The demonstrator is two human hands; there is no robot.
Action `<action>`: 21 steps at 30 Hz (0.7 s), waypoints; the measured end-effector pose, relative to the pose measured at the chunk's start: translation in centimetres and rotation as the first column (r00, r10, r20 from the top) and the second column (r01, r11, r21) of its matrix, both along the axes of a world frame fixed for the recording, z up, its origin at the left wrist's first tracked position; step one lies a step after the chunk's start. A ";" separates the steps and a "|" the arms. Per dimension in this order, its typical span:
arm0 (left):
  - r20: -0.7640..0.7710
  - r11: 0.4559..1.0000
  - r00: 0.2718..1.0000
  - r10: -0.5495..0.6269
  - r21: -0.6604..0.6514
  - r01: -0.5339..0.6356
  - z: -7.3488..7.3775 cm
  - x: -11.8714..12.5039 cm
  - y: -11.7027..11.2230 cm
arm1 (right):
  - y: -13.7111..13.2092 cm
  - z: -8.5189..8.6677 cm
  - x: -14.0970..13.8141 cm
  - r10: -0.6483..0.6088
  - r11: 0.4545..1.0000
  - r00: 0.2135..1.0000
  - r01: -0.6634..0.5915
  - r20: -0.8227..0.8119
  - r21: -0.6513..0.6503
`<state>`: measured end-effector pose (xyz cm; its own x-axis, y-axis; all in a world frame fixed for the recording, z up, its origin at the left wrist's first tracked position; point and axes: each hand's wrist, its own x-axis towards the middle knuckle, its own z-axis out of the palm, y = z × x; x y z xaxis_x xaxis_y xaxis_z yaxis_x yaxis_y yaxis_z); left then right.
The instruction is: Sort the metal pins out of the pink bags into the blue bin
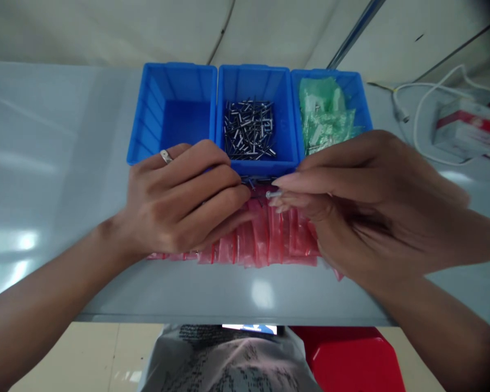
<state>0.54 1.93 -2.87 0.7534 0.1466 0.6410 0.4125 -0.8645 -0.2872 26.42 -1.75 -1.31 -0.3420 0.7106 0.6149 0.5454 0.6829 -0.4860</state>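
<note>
The right hand (pixel 351 212) pinches a steel rivet (pixel 273 194) over a row of pink plastic bags (pixel 269 239) near the table's (pixel 44 163) front edge; the left hand (pixel 179 201) curls, fingers pressed together, on those bags; many loose rivets (pixel 249 130) lie in the middle blue bin (pixel 253 76); green bags (pixel 324 114) fill the right blue bin (pixel 353 90).

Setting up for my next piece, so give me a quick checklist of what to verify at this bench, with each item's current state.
1. The right hand pinches a metal rivet in its fingers: ok.
2. The left hand has its fingers at the top of the pink plastic bags, but whether a bag is open: cannot tell.
3. Rivets are in the middle blue bin: ok.
4. Green plastic bags are in the right blue bin: ok.
5. Small dark pieces by the middle bin's front rim, whether loose rivets: cannot tell.
</note>
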 end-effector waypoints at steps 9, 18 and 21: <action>0.063 0.996 0.995 0.073 -0.056 -0.069 0.0 -1.0 -0.7 | -0.4 -0.1 -0.8 -0.051 0.979 0.927 -0.026 -0.371 -0.200; 0.125 0.985 0.984 0.129 -0.135 -0.112 -0.2 -1.3 -1.4 | 0.1 0.1 -0.9 -0.041 0.883 0.860 -0.207 -0.508 -0.422; 0.110 0.979 0.984 0.142 -0.160 -0.123 -0.1 -1.2 -1.4 | 0.2 -0.1 -0.9 -0.049 0.894 0.844 -0.201 -0.535 -0.401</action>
